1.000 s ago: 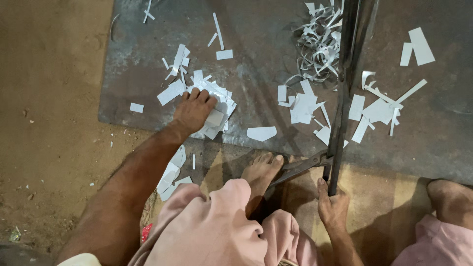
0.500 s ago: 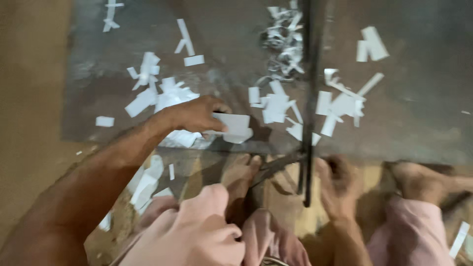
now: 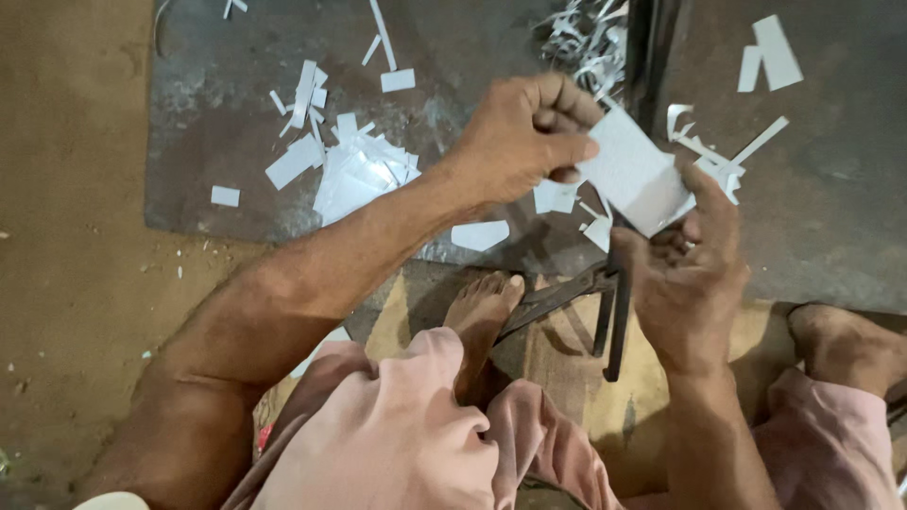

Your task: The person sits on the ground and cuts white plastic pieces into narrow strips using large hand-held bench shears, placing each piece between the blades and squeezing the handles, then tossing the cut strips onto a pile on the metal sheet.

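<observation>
Progress check on this cutting job: both hands are on one white sheet piece (image 3: 635, 170) right now, held up in the air above the dark metal plate (image 3: 236, 57) on the floor. Left hand (image 3: 524, 137) has it pinched between thumb and curled fingers at the top-left corner, right hand (image 3: 685, 274) grips the lower right edge with thumb up along the side. So both are clamped on that same piece, neither is free.

Done so far, judging by the mess: a decent pile of cut pieces (image 3: 354, 170) sits on the plate to the left, plus loose strips (image 3: 387, 47) scattered further up and a tangle of thin curly offcuts (image 3: 586, 38) near the top by the upright dark bar (image 3: 642, 47). More bits lie on the right side (image 3: 770, 52). That looks like a fair number of cuts made already.

Shears (image 3: 567, 293) rest on the floor below the hands, one handle pinned under the bare foot (image 3: 482, 312), nobody's hand on them. The held piece looks whole and rectangular-ish, so I'd say it hasn't been cut yet. How many uncut sheets are left I can't tell, no stack of blanks shows anywhere. Second foot (image 3: 836, 340) is off at the right edge.
</observation>
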The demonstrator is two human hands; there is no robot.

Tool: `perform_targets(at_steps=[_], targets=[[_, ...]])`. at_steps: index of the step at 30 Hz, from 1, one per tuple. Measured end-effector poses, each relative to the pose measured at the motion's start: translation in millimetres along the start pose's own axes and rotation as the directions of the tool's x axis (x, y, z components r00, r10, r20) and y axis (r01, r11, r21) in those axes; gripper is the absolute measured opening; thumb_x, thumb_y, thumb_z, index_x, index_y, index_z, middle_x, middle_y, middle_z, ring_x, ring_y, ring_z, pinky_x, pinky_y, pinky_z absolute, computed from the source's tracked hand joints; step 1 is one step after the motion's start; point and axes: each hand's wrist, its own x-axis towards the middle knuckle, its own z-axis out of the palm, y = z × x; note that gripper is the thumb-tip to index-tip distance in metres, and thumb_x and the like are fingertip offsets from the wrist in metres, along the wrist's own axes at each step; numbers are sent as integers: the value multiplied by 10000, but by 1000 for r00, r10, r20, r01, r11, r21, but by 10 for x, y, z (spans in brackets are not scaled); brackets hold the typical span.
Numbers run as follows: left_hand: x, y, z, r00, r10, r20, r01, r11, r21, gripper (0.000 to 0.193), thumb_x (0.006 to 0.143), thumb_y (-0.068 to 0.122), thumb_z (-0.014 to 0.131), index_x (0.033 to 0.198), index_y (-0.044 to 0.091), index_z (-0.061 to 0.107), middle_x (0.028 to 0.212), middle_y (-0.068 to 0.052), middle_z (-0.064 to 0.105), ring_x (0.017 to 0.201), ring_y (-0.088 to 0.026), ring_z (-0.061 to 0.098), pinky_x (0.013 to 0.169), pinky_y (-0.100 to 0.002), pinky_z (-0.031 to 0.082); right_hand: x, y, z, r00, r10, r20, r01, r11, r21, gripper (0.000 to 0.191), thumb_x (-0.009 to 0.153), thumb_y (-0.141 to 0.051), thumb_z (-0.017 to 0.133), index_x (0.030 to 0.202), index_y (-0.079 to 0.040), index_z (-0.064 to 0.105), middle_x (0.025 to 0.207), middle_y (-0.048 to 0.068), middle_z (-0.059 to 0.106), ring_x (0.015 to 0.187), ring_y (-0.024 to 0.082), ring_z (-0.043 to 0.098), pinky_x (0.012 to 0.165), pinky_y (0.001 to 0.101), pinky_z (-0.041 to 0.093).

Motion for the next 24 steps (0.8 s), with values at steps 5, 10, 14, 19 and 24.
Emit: perform_targets(at_steps=[5, 10, 14, 19, 24], targets=[[-122, 102, -22, 990, 130, -60, -127, 991, 46, 173, 907, 30, 758, 1071, -4, 715, 904, -50, 753, 754, -63, 721, 611, -230, 668, 103, -112, 48, 999, 34, 1, -33, 990, -137, 531, 1029, 6, 824, 1453, 30, 506, 944, 136, 723, 828, 159, 744, 669, 268, 591], [-215, 138, -87, 990, 138, 15, -139, 990, 24, 170, 948, 50, 743, 1106, -2, 711, 927, -50, 769, 778, -79, 731, 642, -239, 665, 115, -98, 121, 997, 51, 58, -50, 999, -5, 619, 962, -21, 858, 1457, 58, 494, 957, 141, 713, 840, 163, 725, 655, 252, 577], [-177, -44, -374, 994, -29, 101, 43, 989, -143, 274, 920, 183, 736, 1163, 62, 698, 962, -14, 764, 824, -99, 759, 678, -252, 693, 72, -65, 167, 986, 166, 11, -166, 975, 145, 511, 937, -11, 778, 1372, 44, 515, 931, 126, 707, 734, 139, 710, 553, 236, 520], [-335, -550, -1212, 909, 106, -403, 177, 777, 604, 371, 1007, 428, 758, 1127, 79, 790, 963, -120, 818, 854, -232, 766, 766, -380, 609, -122, 23, 57, 976, 218, 14, -217, 954, 205, 511, 1021, 12, 762, 1468, 37, 514, 981, 129, 700, 843, 151, 738, 653, 246, 563], [-1132, -1364, -1472, 754, -97, -650, 648, 278, 709, 1005, 697, 542, 919, 1414, 24, 443, 1355, -288, 448, 1228, -478, 444, 846, -581, 508, -363, 252, 91, 980, 197, 16, -183, 878, 441, 516, 1010, -6, 742, 1469, 26, 510, 978, 124, 671, 873, 154, 730, 671, 253, 566]])
